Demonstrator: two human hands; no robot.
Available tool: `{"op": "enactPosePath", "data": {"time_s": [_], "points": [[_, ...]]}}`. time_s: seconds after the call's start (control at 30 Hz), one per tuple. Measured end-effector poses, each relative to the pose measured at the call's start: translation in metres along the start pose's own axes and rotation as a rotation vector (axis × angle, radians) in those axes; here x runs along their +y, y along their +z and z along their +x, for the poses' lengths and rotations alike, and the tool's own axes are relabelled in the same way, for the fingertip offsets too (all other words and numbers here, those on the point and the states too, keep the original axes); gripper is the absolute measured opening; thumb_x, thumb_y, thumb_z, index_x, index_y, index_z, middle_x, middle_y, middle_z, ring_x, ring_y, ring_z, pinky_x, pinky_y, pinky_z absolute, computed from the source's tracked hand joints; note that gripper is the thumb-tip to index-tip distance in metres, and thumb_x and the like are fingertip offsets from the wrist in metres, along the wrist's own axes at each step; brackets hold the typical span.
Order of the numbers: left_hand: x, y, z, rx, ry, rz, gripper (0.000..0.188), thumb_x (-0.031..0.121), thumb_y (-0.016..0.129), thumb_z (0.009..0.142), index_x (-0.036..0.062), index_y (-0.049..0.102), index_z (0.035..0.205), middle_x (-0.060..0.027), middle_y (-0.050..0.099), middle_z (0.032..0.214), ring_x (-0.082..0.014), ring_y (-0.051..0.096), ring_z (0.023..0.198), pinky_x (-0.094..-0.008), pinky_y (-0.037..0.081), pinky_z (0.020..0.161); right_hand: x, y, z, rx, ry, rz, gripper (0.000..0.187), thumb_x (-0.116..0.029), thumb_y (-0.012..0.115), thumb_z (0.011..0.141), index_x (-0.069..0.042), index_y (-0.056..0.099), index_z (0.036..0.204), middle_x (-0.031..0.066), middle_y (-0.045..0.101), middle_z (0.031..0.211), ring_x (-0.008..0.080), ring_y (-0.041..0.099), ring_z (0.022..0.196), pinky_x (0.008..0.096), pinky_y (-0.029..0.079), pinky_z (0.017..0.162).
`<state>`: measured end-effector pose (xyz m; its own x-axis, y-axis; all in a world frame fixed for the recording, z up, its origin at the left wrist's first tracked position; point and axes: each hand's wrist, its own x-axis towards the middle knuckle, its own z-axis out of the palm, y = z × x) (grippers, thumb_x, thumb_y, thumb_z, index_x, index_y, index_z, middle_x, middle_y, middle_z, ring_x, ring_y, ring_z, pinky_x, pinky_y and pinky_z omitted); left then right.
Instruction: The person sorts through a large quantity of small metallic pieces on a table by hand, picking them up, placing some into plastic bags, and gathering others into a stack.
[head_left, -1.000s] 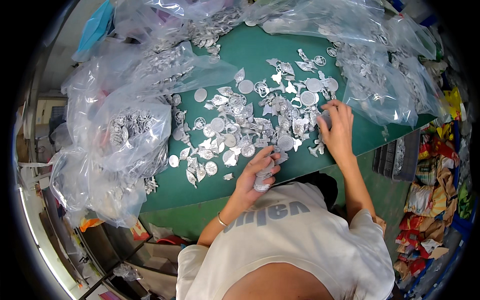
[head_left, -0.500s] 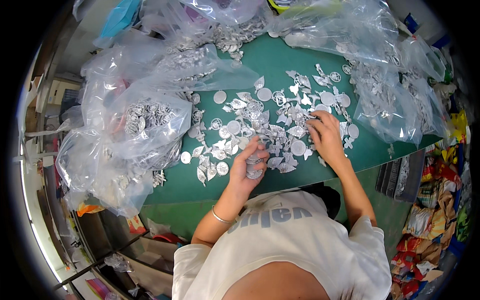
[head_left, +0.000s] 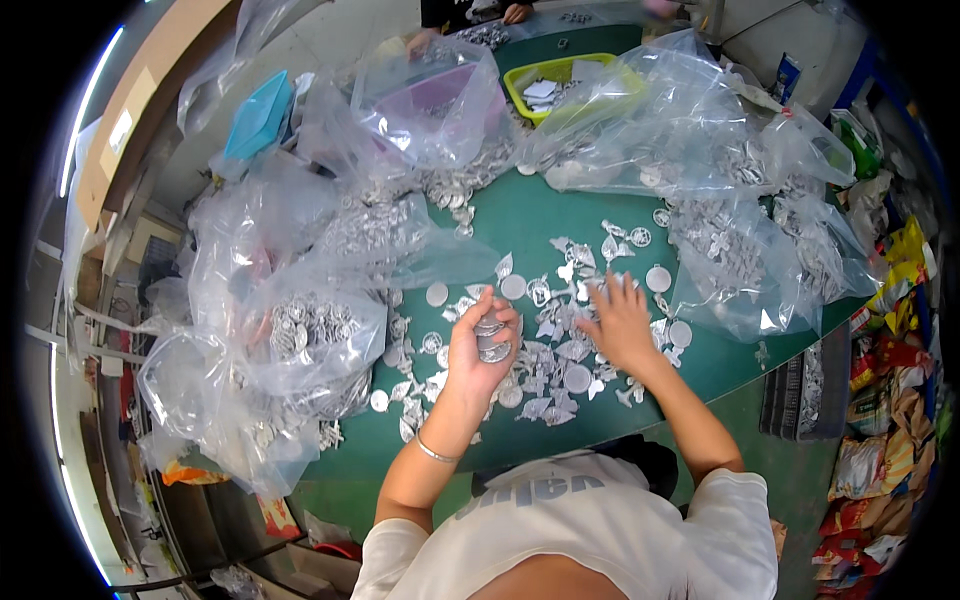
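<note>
A small stack of round silver-coloured metal pendants [head_left: 492,346] is in my left hand [head_left: 473,350], whose fingers curl around it above the near middle of the green table [head_left: 470,240]. My right hand [head_left: 624,330] lies palm down with fingers spread over a scattered pile of pendants [head_left: 545,372], touching some at its right side. Leaf shapes, plain discs, openwork rounds and crosses are mixed in this pile. Close to my right hand are a round disc [head_left: 577,378] and another disc [head_left: 680,333]. Pieces under my right palm are hidden.
Clear plastic bags full of pendants line the left [head_left: 300,370] and right [head_left: 740,265] of the table. Farther back are a purple basin [head_left: 440,95], a yellow-green basket [head_left: 625,85] and a blue tray [head_left: 257,115]. Another person's hand [head_left: 517,13] shows beyond. A dark crate [head_left: 782,390] is low at right.
The view has tilted up, showing more of the far side. My left hand has moved farther over the table with the pendants. The right hand's fingers have spread.
</note>
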<state>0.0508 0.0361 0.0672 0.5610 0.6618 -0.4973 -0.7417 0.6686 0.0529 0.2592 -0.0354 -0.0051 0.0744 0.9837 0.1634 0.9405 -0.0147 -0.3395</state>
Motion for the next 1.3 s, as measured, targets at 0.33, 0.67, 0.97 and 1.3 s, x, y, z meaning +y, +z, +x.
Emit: {"op": "enactPosePath", "data": {"time_s": [0.33, 0.67, 0.97, 1.3], "points": [[0.010, 0.052, 0.030, -0.047, 0.034, -0.151, 0.021, 0.010, 0.060, 0.080, 0.0079, 0.053, 0.100, -0.0080, 0.054, 0.093, -0.0168, 0.054, 0.074, -0.0210, 0.042, 0.047, 0.042, -0.008, 0.077, 0.287, -0.068, 0.276, 0.033, -0.018, 0.064, 0.077, -0.002, 0.058, 0.105, 0.0180, 0.052, 0.115, 0.0352, 0.048, 0.108, 0.0419, 0.037, 0.092], [0.096, 0.072, -0.051, -0.220, 0.565, -0.216, 0.029, 0.009, 0.054, 0.077, 0.0095, 0.053, 0.106, -0.0110, 0.053, 0.101, -0.0194, 0.055, 0.081, -0.0239, 0.047, 0.055, 0.056, 0.002, 0.069, 0.270, -0.091, 0.186, 0.026, -0.014, 0.057, 0.084, 0.003, 0.057, 0.104, 0.0190, 0.049, 0.120, 0.0360, 0.041, 0.117, 0.0445, 0.030, 0.098], [0.146, 0.032, -0.164, -0.408, 1.119, -0.294, 0.033, 0.010, 0.038, 0.087, 0.0021, 0.048, 0.118, -0.0234, 0.049, 0.118, -0.0332, 0.049, 0.111, -0.0410, 0.049, 0.089, 0.048, -0.002, 0.071, 0.204, -0.068, 0.389, 0.023, -0.013, 0.054, 0.086, 0.005, 0.058, 0.100, 0.0178, 0.053, 0.113, 0.0336, 0.048, 0.106, 0.0421, 0.035, 0.090], [0.140, 0.012, -0.169, -0.438, 1.150, -0.317, 0.030, 0.013, 0.038, 0.088, 0.0042, 0.054, 0.112, -0.0164, 0.049, 0.125, -0.0314, 0.043, 0.120, -0.0457, 0.038, 0.099, 0.061, 0.003, 0.073, 0.301, -0.131, 0.208, 0.021, -0.011, 0.055, 0.085, 0.004, 0.058, 0.099, 0.0171, 0.052, 0.112, 0.0326, 0.047, 0.105, 0.0427, 0.037, 0.088]]}}
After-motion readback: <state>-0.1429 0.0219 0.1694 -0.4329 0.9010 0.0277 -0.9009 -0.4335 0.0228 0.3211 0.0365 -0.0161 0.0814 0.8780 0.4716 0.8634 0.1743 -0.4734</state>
